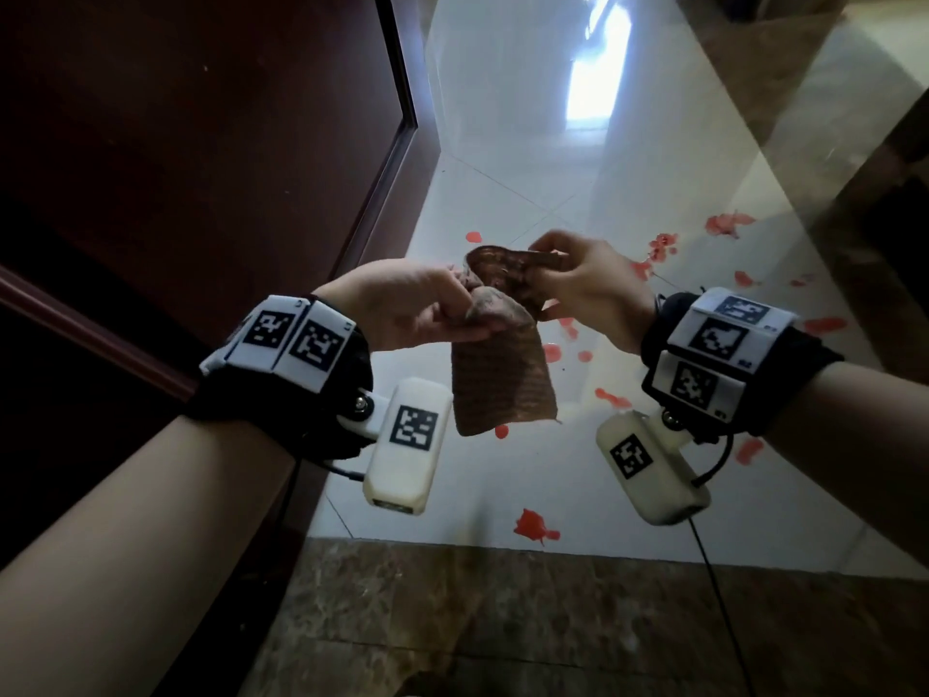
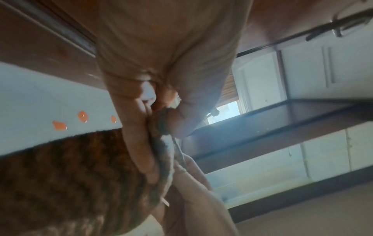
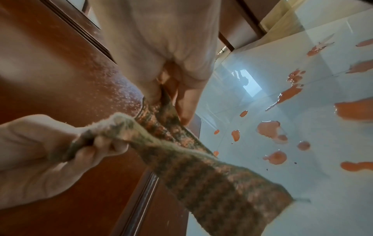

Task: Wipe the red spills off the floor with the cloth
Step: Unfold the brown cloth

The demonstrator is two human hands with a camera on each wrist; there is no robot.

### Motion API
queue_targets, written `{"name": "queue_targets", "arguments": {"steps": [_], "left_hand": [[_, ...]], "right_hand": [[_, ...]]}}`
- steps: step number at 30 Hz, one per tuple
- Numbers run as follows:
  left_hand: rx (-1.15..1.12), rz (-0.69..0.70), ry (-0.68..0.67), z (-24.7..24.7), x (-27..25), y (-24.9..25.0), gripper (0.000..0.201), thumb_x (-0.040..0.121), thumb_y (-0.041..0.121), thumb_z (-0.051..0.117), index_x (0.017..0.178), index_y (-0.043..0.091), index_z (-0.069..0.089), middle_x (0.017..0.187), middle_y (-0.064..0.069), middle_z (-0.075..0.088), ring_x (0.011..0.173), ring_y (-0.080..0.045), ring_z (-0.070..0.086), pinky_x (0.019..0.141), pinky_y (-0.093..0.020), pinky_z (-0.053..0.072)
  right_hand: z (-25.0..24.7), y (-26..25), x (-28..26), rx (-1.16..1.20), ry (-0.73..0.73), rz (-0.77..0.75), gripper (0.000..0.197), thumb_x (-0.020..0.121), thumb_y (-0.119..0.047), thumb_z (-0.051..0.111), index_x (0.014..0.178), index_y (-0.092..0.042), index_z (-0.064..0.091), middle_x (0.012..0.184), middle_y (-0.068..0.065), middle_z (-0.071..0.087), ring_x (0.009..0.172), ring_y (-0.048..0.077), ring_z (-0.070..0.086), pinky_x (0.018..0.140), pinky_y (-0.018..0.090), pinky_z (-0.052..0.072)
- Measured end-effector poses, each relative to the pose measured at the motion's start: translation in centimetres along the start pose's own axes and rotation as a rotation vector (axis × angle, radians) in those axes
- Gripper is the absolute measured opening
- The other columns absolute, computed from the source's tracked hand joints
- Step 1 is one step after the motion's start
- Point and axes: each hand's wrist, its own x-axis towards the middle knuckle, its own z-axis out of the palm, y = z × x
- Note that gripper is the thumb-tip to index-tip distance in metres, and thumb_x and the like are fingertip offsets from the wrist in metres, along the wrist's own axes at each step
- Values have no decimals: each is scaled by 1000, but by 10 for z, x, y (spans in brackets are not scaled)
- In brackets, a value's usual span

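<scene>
A brown, stained cloth (image 1: 502, 379) hangs in the air above the white tiled floor (image 1: 507, 158). My left hand (image 1: 427, 306) pinches its upper left corner, and my right hand (image 1: 568, 279) pinches the upper right edge. The lower part of the cloth (image 3: 222, 188) dangles free. Several red spills (image 1: 535, 526) dot the floor below and to the right, with more red spills (image 3: 270, 129) showing in the right wrist view. In the left wrist view the cloth (image 2: 66, 178) fills the lower left, pinched by my left hand (image 2: 161, 127).
A dark red wooden door (image 1: 191, 158) stands on the left, its edge close to the cloth. A brown marble threshold (image 1: 502, 621) runs across the near floor. A brown marble border (image 1: 784, 57) lines the far right. Dark countertop (image 2: 282, 121) and white cabinets appear in the left wrist view.
</scene>
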Motion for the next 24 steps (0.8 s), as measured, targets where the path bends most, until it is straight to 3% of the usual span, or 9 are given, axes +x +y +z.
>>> {"name": "queue_targets", "arguments": {"steps": [3, 5, 8, 10, 14, 16, 19, 21, 24], "left_hand": [[150, -7, 46, 2, 0, -1, 33, 83, -21, 31, 78, 1, 55, 66, -7, 69, 61, -12, 69, 69, -23, 56], [145, -21, 80, 3, 1, -2, 29, 84, -18, 32, 81, -1, 55, 60, -8, 69, 57, -13, 69, 65, -21, 57], [-3, -22, 111, 3, 3, -3, 25, 86, -14, 32, 88, -5, 55, 69, -12, 67, 68, -17, 67, 61, -21, 58], [-52, -25, 104, 2, 3, -6, 23, 88, -10, 33, 89, -4, 55, 66, -9, 68, 67, -16, 66, 61, -24, 58], [240, -2, 161, 0, 7, -14, 12, 91, 20, 47, 98, 14, 54, 97, -5, 59, 84, -18, 61, 71, -30, 52], [264, 70, 199, -5, 11, -22, 32, 84, 41, 53, 109, 21, 51, 114, -3, 54, 99, -18, 54, 82, -34, 45], [207, 82, 56, -12, 14, -37, 62, 65, 55, 58, 121, 28, 55, 138, 4, 48, 126, -14, 42, 101, -44, 28], [247, 57, -30, -15, 14, -49, 50, 69, 49, 60, 115, 30, 59, 132, 10, 54, 129, -10, 41, 104, -46, 23], [291, 66, -38, -20, 15, -61, 22, 73, 27, 63, 94, 25, 59, 101, 6, 63, 106, -11, 56, 101, -41, 35]], "right_hand": [[3, -2, -4, 4, -108, 80, 19, 94, -6, 49, 80, -17, 56, 92, 16, 60, 77, 24, 60, 71, 38, 55], [7, -4, -9, 29, -226, 130, 13, 97, -17, 48, 92, -11, 58, 94, 13, 59, 81, 23, 59, 65, 32, 53], [10, -6, -12, -87, -306, 110, 31, 88, -33, 62, 110, -12, 58, 95, 4, 61, 81, 14, 59, 62, 24, 47], [10, -6, -12, -220, -273, 51, 38, 81, -27, 71, 114, -14, 58, 95, 1, 61, 79, 12, 57, 62, 22, 47], [7, -3, -10, -285, -227, 28, 22, 83, -11, 67, 104, -13, 65, 99, 8, 65, 91, 21, 59, 83, 36, 52], [7, -3, -12, -198, -260, 64, 15, 85, -6, 63, 95, -17, 64, 98, 9, 64, 89, 21, 58, 70, 30, 52], [7, -1, -15, -43, -308, 130, 21, 88, 0, 57, 84, -20, 61, 90, 8, 61, 75, 14, 55, 50, 14, 43], [6, 2, -16, -28, -317, 148, 19, 89, 1, 54, 90, -17, 61, 86, 5, 59, 72, 12, 53, 49, 14, 43], [6, 10, -13, -46, -317, 182, 18, 90, -1, 55, 100, -14, 61, 92, 7, 59, 80, 15, 56, 58, 19, 47]]}}
